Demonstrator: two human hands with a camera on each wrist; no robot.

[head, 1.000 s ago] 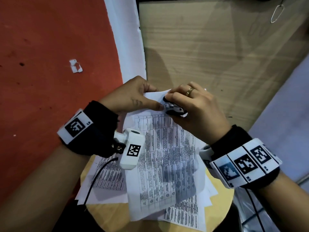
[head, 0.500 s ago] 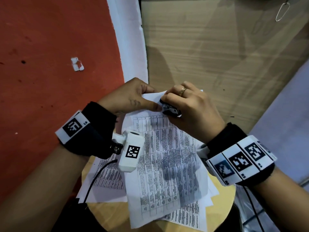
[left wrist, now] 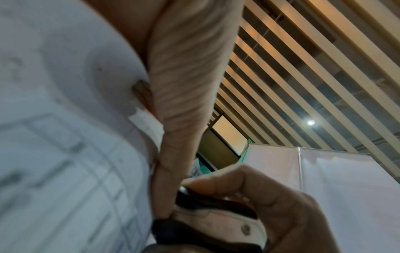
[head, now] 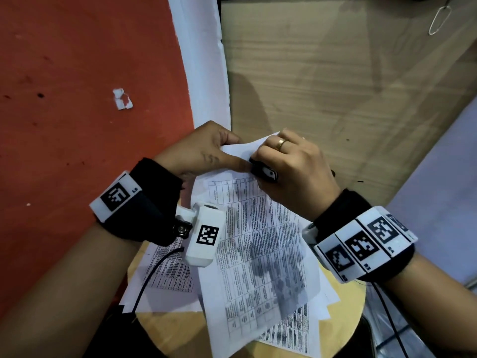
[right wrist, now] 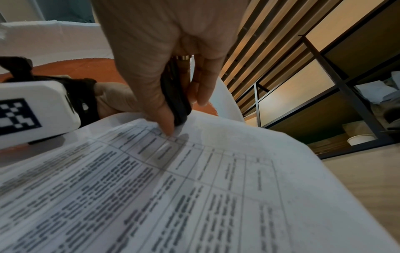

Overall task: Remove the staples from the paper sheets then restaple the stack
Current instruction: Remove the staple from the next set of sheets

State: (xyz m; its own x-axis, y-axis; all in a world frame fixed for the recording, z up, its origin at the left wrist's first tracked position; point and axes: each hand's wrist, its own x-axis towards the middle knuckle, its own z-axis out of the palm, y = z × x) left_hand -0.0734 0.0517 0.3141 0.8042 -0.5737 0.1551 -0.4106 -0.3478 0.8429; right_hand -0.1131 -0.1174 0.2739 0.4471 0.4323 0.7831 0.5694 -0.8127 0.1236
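Left hand (head: 204, 151) pinching paper sheets' (head: 258, 254) edge, right hand (head: 291, 171) gripping staple remover (head: 265, 173)

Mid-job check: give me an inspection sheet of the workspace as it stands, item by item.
Surface: round wooden table, mostly under loose printed sheets.
Job's things: printed paper stack, lifted at its top corner; black and white staple remover at that corner.
Clutter: paper scrap on the red floor.
Grippers: left hand pinches the stack's corner; right hand grips the staple remover.
Cables: black cable from the left wrist camera; another under the right wrist.
Surroundings: wooden panel, metal clip hanging on it.
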